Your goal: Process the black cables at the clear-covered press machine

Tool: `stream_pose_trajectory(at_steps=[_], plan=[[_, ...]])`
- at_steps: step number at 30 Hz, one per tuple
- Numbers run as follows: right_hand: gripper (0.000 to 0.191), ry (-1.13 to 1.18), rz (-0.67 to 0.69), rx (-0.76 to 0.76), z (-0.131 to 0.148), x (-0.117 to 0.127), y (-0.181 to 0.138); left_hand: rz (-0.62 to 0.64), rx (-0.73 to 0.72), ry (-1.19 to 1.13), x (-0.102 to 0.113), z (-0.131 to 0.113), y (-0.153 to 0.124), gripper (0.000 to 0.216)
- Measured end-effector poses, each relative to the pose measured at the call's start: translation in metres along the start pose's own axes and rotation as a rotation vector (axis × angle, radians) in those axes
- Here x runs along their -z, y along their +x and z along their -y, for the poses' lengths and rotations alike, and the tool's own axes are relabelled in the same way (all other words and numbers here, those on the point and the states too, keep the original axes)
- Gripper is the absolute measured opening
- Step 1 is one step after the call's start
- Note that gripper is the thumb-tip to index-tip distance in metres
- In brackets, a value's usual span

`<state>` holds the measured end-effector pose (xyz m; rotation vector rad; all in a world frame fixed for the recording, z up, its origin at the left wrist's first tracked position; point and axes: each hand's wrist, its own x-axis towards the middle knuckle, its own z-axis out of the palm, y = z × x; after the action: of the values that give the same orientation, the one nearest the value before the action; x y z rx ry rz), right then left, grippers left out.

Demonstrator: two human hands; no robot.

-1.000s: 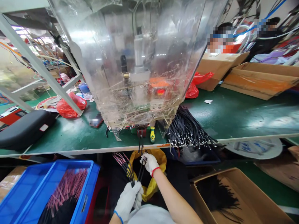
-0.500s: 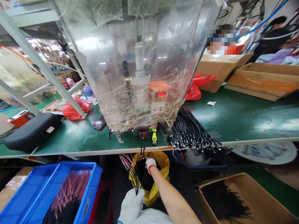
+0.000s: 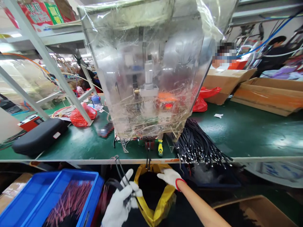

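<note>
My left hand (image 3: 120, 201), in a white glove, is closed round a few thin black cables (image 3: 120, 168) in the lower middle of the view. Their upper ends rise above the fingers, and some loop off to the left. To its right my right hand (image 3: 169, 177), also gloved, has its fingers stretched leftward over the edge of a yellow bag (image 3: 163, 203); I see nothing in it. Above the bag, dark cable ends (image 3: 148, 159) hang from a small dark red fixture (image 3: 149, 145) at the table edge, apart from both hands.
A clear plastic cover (image 3: 151, 116) encloses a machine on the green table (image 3: 248, 142). By it lie a yellow-green screwdriver (image 3: 160, 148) and a heap of black cables (image 3: 199, 142). Below are a blue bin (image 3: 94, 181) of pink-ended cables and a cardboard box (image 3: 258, 205). A co-worker (image 3: 276, 53) is behind.
My right hand has moved right and away from the hanging cable, its fingers now extended. My left hand has risen and shifted left with its cables. The head view has tilted up.
</note>
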<state>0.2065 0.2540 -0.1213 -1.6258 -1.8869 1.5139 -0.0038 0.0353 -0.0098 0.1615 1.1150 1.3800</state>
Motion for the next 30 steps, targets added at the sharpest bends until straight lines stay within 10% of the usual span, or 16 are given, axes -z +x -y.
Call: stream_pose_trajectory(at_steps=[4, 10, 16, 30], plan=[[0.026, -0.232, 0.035, 0.195, 0.034, 0.006, -0.032, 0.078, -0.144, 0.047, -0.042, -0.016, 0.053, 0.068], [0.037, 0.035, 0.020, 0.247, 0.116, 0.024, -0.029, 0.136, -0.193, 0.312, -0.070, -0.014, 0.098, 0.058], [0.036, 0.305, 0.266, 0.091, 0.139, 0.010, -0.011, 0.160, -0.136, 0.527, -0.075, -0.016, 0.086, 0.039], [0.040, 0.544, 0.291, 0.104, 0.135, -0.002, -0.048, 0.071, -0.070, 0.521, -0.068, 0.013, 0.040, 0.038]])
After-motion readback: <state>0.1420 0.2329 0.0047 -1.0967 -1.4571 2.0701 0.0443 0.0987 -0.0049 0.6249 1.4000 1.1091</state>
